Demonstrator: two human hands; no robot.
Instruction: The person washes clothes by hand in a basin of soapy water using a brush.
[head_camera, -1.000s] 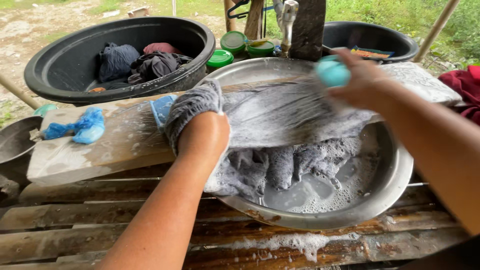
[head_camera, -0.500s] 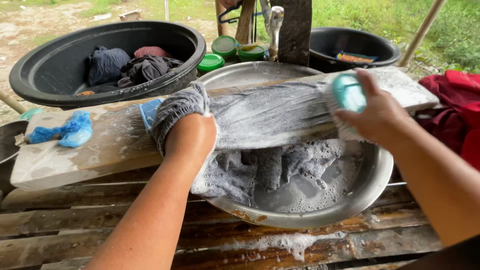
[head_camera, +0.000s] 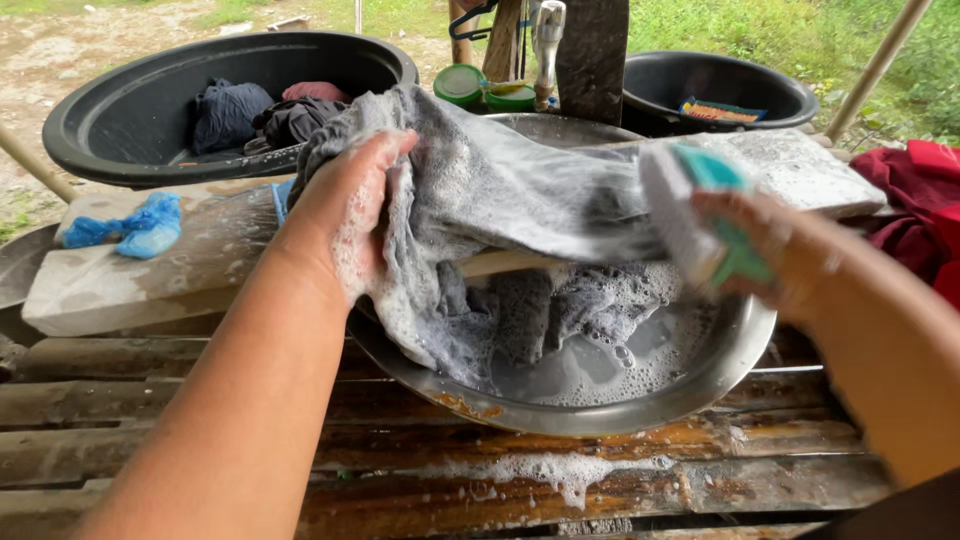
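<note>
Suds (head_camera: 560, 475) are spread over the wet planks (head_camera: 200, 400) at the near edge. Just beyond them a metal basin (head_camera: 735, 355) is seen, with grey soapy water (head_camera: 600, 365) pooled in its bottom. A wet grey cloth (head_camera: 500, 190) is draped from the basin up over a wooden board (head_camera: 120, 285), which is laid across the basin's rim from left to right.

The cloth's left end is gripped by the left hand (head_camera: 345, 205), the fingers being curled round a bunched fold and lifted clear of the board; foam is carried on the hand. A scrub brush (head_camera: 690, 210) with a teal back and pale bristles is clasped in the right hand (head_camera: 790, 255), near the cloth's right end. The right hand is blurred, and whether the bristles are touching the cloth cannot be told.

A crumpled blue bag (head_camera: 140, 225) is seen on the board's left part. A red cloth (head_camera: 925, 200) is heaped at the far right.

Farther off, on the left, dark clothes (head_camera: 260, 115) are held in a black tub (head_camera: 90, 110). A second black tub (head_camera: 660, 85) is placed far right. Between the tubs, green lids (head_camera: 460, 85) and a tap (head_camera: 548, 40) on a post are found.
</note>
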